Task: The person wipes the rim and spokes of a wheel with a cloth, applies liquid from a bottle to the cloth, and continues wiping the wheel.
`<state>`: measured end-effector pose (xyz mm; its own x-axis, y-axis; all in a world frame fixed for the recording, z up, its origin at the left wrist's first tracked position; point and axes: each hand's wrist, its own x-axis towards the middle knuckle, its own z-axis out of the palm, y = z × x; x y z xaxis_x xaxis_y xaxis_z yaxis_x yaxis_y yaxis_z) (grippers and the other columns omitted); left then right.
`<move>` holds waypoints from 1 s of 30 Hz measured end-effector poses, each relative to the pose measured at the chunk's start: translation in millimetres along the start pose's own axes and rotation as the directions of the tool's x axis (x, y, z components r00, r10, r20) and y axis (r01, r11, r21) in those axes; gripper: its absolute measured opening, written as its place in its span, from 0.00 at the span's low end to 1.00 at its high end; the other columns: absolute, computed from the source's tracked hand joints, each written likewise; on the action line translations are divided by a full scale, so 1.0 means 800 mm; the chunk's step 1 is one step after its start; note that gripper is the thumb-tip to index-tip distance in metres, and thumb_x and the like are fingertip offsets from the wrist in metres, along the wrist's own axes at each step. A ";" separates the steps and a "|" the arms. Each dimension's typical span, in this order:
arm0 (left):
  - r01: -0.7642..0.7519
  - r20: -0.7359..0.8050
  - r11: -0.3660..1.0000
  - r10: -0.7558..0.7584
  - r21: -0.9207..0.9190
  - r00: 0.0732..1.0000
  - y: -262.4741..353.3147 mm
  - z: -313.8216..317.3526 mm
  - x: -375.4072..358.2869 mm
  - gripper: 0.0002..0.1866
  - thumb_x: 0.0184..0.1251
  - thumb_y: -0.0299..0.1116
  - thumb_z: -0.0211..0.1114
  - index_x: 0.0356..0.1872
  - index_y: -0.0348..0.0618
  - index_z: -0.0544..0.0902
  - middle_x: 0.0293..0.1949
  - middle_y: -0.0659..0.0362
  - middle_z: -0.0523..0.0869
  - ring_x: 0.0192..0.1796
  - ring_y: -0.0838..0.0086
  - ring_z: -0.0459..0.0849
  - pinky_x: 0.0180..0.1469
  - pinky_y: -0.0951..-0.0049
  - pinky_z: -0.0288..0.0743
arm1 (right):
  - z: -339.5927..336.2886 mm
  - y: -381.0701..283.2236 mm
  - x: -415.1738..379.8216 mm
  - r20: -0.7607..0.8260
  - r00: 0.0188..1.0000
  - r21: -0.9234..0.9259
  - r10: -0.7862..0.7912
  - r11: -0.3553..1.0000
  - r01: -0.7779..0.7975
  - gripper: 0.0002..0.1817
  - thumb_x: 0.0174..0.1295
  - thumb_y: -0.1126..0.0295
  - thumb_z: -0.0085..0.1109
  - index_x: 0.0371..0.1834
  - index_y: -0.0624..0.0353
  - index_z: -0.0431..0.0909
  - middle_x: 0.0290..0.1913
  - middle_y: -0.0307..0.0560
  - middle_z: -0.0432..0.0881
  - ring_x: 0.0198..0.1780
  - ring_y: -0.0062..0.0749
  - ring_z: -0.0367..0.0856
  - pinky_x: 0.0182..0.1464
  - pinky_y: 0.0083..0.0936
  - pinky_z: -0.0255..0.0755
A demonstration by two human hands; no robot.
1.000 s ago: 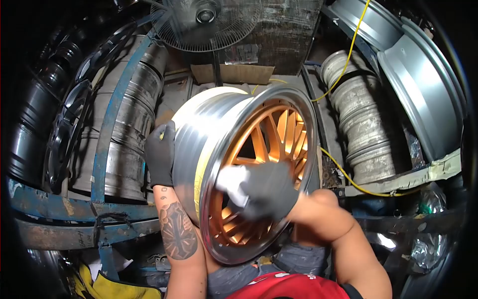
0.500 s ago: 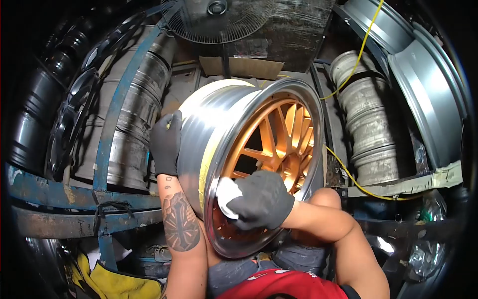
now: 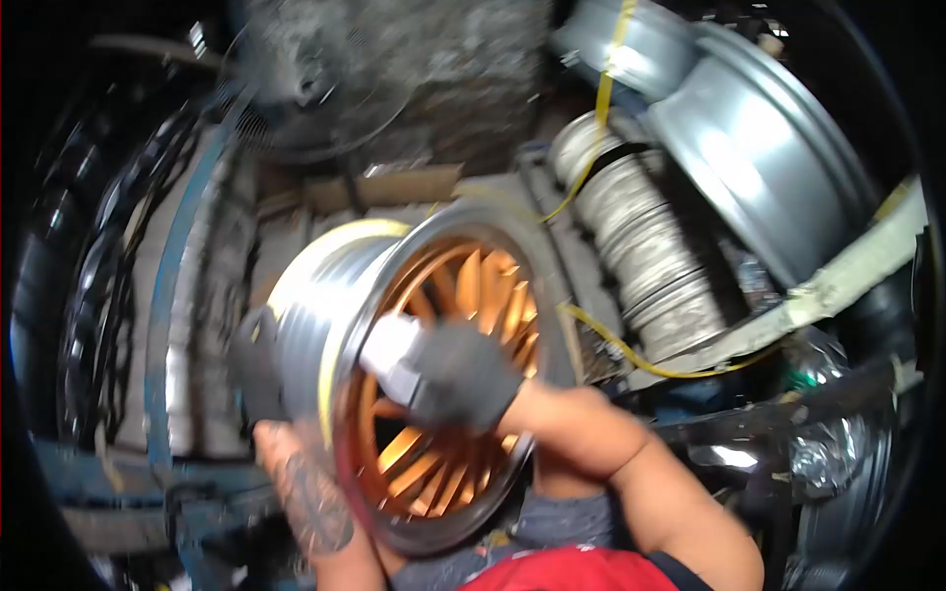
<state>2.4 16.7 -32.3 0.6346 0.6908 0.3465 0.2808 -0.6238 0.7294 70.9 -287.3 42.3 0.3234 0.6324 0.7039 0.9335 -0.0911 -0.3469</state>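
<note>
Wheel (image 3: pixel 483 295) – gold spokes, silver outer lip & barrel – stands tilted in front of the person, btwn the forearms, face turned to the right, bottom edge right by the grey shorts (image 3: pixel 567 522). Yellow band (image 3: pixel 328 379) runs round the barrel just behind the lip; more yellow at the far edge.

R hand (image 3: pixel 461 379), dark glove, closed round a white cloth (image 3: pixel 392 350), over the L part of the wheel's face nr the lip. Blurry, so can't tell exactly where the cloth touches. L hand (image 3: pixel 254 369), also gloved, is against the barrel's L side; fingers too smeared to say open or curled.

Further out: yellow cable (image 3: pixel 631 353) to the R, then a row of dull, scuffed rims (image 3: pixel 641 236) and, beyond, a big silver rim (image 3: pixel 764 138). Blue frame (image 3: pixel 177 256) on the L. Cardboard (image 3: pixel 384 187) behind the wheel, fan (image 3: pixel 310 94) above it.
</note>
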 end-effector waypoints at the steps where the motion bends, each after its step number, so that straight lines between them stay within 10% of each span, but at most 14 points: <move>1: 0.015 0.018 1.000 -0.015 -0.001 1.000 -0.007 0.006 0.007 0.21 0.75 0.45 0.63 0.48 0.33 0.87 0.42 0.47 0.91 0.43 0.62 0.86 0.49 0.63 0.77 | 0.007 -0.018 -0.007 -0.010 1.000 0.031 -0.006 0.999 0.007 0.15 0.56 0.54 0.67 0.39 0.52 0.83 0.29 0.53 0.82 0.29 0.51 0.83 0.31 0.44 0.76; 3: -0.027 0.055 0.997 0.031 -0.078 0.998 -0.020 0.011 0.011 0.22 0.75 0.46 0.62 0.49 0.31 0.86 0.43 0.45 0.90 0.43 0.61 0.86 0.49 0.63 0.77 | 0.001 -0.006 -0.010 0.170 0.981 -0.009 0.091 0.996 -0.091 0.15 0.58 0.52 0.66 0.35 0.52 0.83 0.26 0.53 0.82 0.27 0.51 0.82 0.30 0.44 0.75; 5: 0.048 0.141 0.997 -0.038 -0.066 0.989 0.003 -0.002 0.007 0.23 0.76 0.46 0.61 0.50 0.30 0.85 0.43 0.44 0.89 0.43 0.59 0.86 0.49 0.62 0.77 | -0.026 0.017 0.019 0.023 0.974 -0.053 0.224 0.974 -0.222 0.17 0.60 0.50 0.65 0.29 0.52 0.82 0.25 0.53 0.82 0.26 0.51 0.81 0.30 0.43 0.74; 12: 0.036 0.064 0.999 -0.035 -0.020 0.997 -0.007 0.002 0.008 0.23 0.75 0.47 0.60 0.46 0.31 0.84 0.41 0.43 0.88 0.42 0.55 0.84 0.48 0.62 0.75 | 0.001 -0.024 -0.005 -0.029 0.999 0.180 -0.045 0.982 0.050 0.17 0.70 0.57 0.56 0.26 0.54 0.79 0.20 0.52 0.76 0.19 0.51 0.77 0.22 0.44 0.67; 13: 0.033 0.065 0.999 -0.032 -0.009 0.997 0.002 -0.003 0.002 0.23 0.75 0.47 0.60 0.46 0.31 0.84 0.40 0.43 0.88 0.41 0.55 0.84 0.48 0.62 0.75 | -0.013 -0.006 0.002 0.034 0.998 -0.108 -0.060 0.992 0.063 0.15 0.70 0.57 0.56 0.27 0.53 0.79 0.19 0.52 0.75 0.19 0.49 0.77 0.22 0.44 0.67; 21: -0.037 0.006 0.999 0.037 -0.012 0.999 -0.008 0.004 0.004 0.23 0.77 0.44 0.59 0.43 0.26 0.84 0.30 0.52 0.85 0.35 0.72 0.77 0.42 0.66 0.72 | 0.021 -0.014 -0.013 0.015 0.989 -0.100 -0.144 0.984 0.145 0.13 0.61 0.59 0.60 0.26 0.57 0.80 0.19 0.50 0.74 0.18 0.46 0.76 0.22 0.45 0.66; 30: 0.042 0.081 0.999 -0.039 -0.032 0.996 0.004 0.000 0.004 0.22 0.75 0.47 0.60 0.48 0.33 0.85 0.41 0.44 0.88 0.40 0.59 0.85 0.47 0.62 0.76 | 0.027 0.000 -0.013 -0.052 0.985 -0.043 -0.167 0.985 0.164 0.12 0.50 0.58 0.64 0.17 0.52 0.78 0.16 0.53 0.73 0.20 0.51 0.77 0.24 0.47 0.69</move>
<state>5.4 16.9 -29.4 0.6796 0.6826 0.2687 0.2836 -0.5822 0.7620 64.0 -277.2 21.9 0.1710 0.5980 0.7831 0.9798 -0.0192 -0.1992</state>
